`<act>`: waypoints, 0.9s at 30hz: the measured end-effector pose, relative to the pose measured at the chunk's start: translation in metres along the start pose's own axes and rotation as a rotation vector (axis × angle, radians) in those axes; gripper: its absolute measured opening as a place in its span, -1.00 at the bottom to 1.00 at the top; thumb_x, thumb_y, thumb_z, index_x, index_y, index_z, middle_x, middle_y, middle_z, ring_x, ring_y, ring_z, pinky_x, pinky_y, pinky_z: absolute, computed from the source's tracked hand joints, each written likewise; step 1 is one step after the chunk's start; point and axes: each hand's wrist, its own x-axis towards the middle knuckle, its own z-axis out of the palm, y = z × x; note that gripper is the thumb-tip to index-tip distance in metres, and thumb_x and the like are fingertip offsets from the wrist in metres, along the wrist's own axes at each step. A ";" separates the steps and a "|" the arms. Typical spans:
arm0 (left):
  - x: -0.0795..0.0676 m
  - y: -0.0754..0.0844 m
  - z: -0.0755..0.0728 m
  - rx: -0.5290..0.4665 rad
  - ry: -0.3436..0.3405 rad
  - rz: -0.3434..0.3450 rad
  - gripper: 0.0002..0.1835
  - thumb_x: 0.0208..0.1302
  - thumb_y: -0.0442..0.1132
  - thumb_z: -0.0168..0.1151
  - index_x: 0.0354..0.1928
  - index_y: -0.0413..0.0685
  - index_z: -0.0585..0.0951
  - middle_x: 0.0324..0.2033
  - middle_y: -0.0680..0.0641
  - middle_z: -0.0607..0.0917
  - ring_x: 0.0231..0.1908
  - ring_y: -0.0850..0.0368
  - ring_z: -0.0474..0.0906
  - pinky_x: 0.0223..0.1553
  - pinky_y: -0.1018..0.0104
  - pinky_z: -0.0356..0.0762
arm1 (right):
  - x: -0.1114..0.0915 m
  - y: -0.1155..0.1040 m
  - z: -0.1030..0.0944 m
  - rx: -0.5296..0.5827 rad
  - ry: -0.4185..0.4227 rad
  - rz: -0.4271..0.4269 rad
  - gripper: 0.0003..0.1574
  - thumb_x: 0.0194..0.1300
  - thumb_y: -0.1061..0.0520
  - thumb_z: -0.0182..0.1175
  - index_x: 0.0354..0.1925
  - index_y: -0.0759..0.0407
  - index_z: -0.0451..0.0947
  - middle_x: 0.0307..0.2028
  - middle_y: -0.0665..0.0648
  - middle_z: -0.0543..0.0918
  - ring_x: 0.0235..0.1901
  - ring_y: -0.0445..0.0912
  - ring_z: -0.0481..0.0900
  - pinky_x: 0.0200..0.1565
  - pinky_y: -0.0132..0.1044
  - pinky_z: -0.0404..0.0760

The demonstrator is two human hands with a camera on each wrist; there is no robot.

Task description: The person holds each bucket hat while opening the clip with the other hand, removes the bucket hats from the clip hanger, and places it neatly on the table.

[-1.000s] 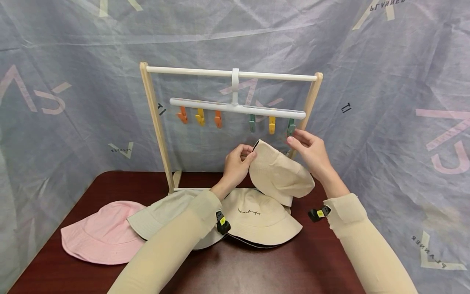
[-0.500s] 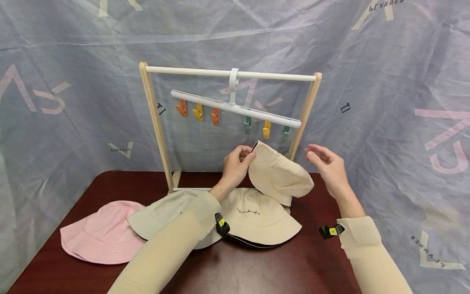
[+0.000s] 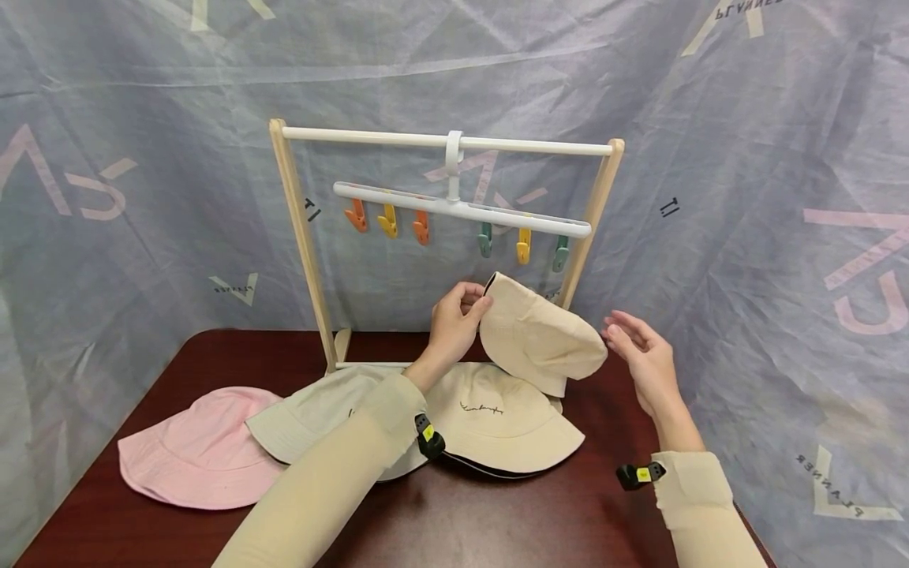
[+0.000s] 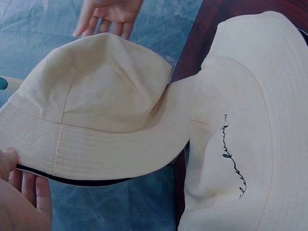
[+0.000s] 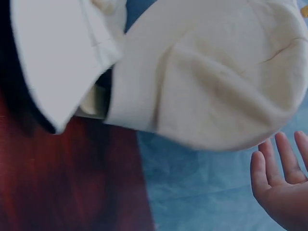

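My left hand [image 3: 454,319] pinches the brim of a cream bucket hat [image 3: 536,335], lifted and tilted below the hanger. In the left wrist view, the thumb lies on the outside of the brim [image 4: 91,149], whose edge shows a black lining. My right hand [image 3: 645,359] is beside the hat's crown with fingers extended and slightly bent, holding nothing; whether the fingertips touch the crown cannot be told. Above the hat, a white clip hanger [image 3: 461,209] hangs tilted, its right end lower. Its green clip [image 3: 560,256] at the right end holds nothing.
A wooden rack [image 3: 301,244] with a white top rail [image 3: 369,138] carries the hanger. On the dark red table [image 3: 540,521] lie a pink bucket hat [image 3: 206,450], a pale grey-green hat [image 3: 312,414] and another cream hat [image 3: 497,418] with black script. Grey cloth [image 3: 142,260] surrounds the table.
My right hand has let go of the right-end green clip and moved down and right to beside the hat's crown. The hanger has swung. My left hand keeps the hat nearly still.
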 end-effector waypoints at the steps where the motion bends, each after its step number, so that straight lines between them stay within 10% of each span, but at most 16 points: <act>1: 0.000 0.000 0.000 0.000 0.000 -0.001 -0.77 0.53 -0.07 0.33 0.06 -0.01 0.68 -0.11 -0.01 0.75 -0.11 0.11 0.67 -0.03 0.23 0.65 | -0.002 0.004 -0.001 0.005 0.002 0.007 -0.46 0.53 0.16 0.31 0.38 0.27 0.52 0.07 -0.04 0.76 0.03 -0.23 0.76 0.09 -0.43 0.68; 15: -0.002 -0.003 -0.002 0.007 0.003 -0.004 -0.76 0.54 -0.06 0.33 0.07 0.00 0.68 -0.11 -0.02 0.75 -0.11 0.09 0.68 -0.03 0.21 0.67 | -0.022 0.044 -0.015 0.080 -0.121 -0.004 -0.33 0.63 0.29 0.10 0.55 0.48 0.18 0.22 0.02 0.66 0.14 -0.22 0.69 0.20 -0.34 0.65; 27: -0.003 -0.004 -0.003 -0.003 0.016 0.004 -0.78 0.52 -0.10 0.35 0.05 -0.02 0.69 -0.14 -0.05 0.76 -0.11 0.07 0.68 -0.02 0.19 0.67 | -0.028 0.060 -0.014 -0.194 -0.070 0.144 -0.36 0.44 0.18 0.41 0.40 0.16 0.46 0.09 -0.16 0.66 0.05 -0.33 0.68 0.04 -0.49 0.66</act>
